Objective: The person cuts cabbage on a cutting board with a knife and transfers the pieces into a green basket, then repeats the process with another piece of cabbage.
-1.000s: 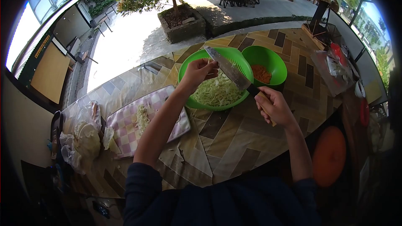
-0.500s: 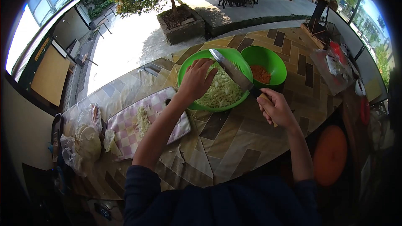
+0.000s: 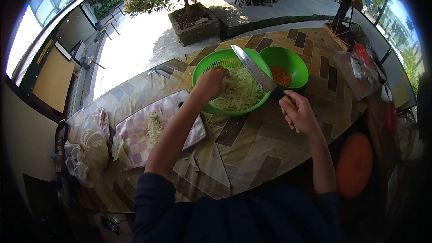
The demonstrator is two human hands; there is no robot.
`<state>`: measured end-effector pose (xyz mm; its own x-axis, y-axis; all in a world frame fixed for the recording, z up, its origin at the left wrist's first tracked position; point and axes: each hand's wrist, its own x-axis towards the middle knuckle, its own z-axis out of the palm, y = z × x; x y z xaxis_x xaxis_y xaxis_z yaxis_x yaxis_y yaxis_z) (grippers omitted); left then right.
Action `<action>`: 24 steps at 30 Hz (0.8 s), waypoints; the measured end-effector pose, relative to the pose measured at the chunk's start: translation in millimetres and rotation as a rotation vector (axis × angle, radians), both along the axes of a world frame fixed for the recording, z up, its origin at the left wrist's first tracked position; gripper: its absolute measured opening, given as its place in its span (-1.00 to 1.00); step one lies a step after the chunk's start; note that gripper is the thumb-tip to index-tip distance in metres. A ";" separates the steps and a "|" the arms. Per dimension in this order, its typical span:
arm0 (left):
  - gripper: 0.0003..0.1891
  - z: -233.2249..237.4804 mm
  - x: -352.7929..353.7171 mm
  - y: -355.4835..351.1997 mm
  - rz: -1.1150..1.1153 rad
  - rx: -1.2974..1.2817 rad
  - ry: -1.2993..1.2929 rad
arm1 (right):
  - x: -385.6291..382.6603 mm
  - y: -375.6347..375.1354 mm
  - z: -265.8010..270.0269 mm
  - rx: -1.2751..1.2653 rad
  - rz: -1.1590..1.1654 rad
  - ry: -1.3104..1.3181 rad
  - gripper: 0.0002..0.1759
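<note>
My right hand (image 3: 299,112) grips a kitchen knife (image 3: 256,69) by its wooden handle. The blade slants up and to the left, over the right side of a green colander (image 3: 208,63). Pale shredded cabbage (image 3: 240,92) fills this colander. At its left side, my left hand (image 3: 211,83) is down at the cabbage, fingers curled in around some shreds; the fingertips are partly hidden. A green bowl (image 3: 294,65) with chopped orange food (image 3: 281,76), perhaps carrot, stands just right of the colander.
A checkered cutting board (image 3: 132,135) with a little shredded cabbage (image 3: 154,127) lies to the left. Beyond it are a cut cabbage (image 3: 95,149) and plastic bags (image 3: 76,164). More plastic packages (image 3: 360,69) lie at the right. An orange round object (image 3: 354,165) sits below the table edge.
My left hand has gone from spread fingers above the colander to curled fingers down in the cabbage. The knife has shifted slightly right, still in my right hand.
</note>
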<state>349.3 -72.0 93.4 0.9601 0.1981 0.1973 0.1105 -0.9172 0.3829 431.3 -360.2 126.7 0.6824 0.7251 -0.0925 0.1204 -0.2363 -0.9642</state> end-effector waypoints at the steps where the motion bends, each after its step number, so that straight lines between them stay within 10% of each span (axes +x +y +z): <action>1: -0.67 -2.2 1.8 4.2 0.013 0.019 -0.041 | -0.6 -1.6 1.4 0.001 -0.001 -0.003 -0.49; 24: -0.53 26.2 -38.5 -36.2 -0.198 -0.073 0.115 | -29.6 7.3 -0.5 -0.024 0.016 -0.041 -0.70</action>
